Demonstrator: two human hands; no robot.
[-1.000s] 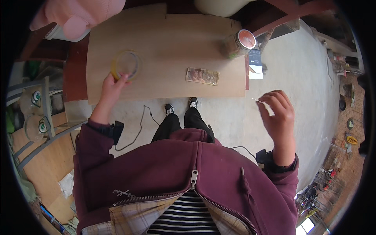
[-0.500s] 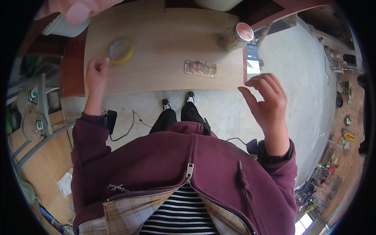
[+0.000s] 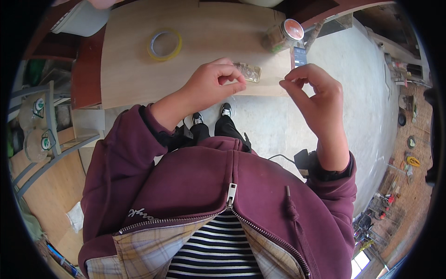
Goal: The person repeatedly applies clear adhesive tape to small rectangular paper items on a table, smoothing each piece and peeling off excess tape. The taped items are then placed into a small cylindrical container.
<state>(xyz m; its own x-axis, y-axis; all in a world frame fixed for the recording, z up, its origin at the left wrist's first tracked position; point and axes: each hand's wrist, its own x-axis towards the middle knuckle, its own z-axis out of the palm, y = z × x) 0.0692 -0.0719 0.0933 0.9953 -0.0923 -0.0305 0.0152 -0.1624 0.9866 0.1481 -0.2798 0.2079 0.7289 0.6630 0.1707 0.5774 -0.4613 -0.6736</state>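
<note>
My left hand [image 3: 210, 87] hovers over the table's front edge, thumb and forefinger pinched together, partly covering a flat, clear, patterned packet [image 3: 251, 72] lying on the table. Facing it, my right hand [image 3: 319, 100] is raised beyond the table's right front corner, its thumb and fingertips also pressed together. Whatever either pinch holds is too thin or hidden to make out. Farther back on the left lies a roll of yellowish clear tape [image 3: 163, 58]. A clear jar [image 3: 278, 39] with a red lid stands at the far right, with brownish contents.
The wooden table [image 3: 125, 83] spans the area before me. A dark phone-like box [image 3: 299, 56] sits by its right edge. White tubs stand beyond the far edge, and part of a pinkish hand [image 3: 100, 3] shows at top left. A metal-framed chair [image 3: 53, 125] is at left.
My left hand has swung right from beside the tape roll to near the packet. The right hand's fingers have drawn together into a pinch. The pinkish hand has mostly left view.
</note>
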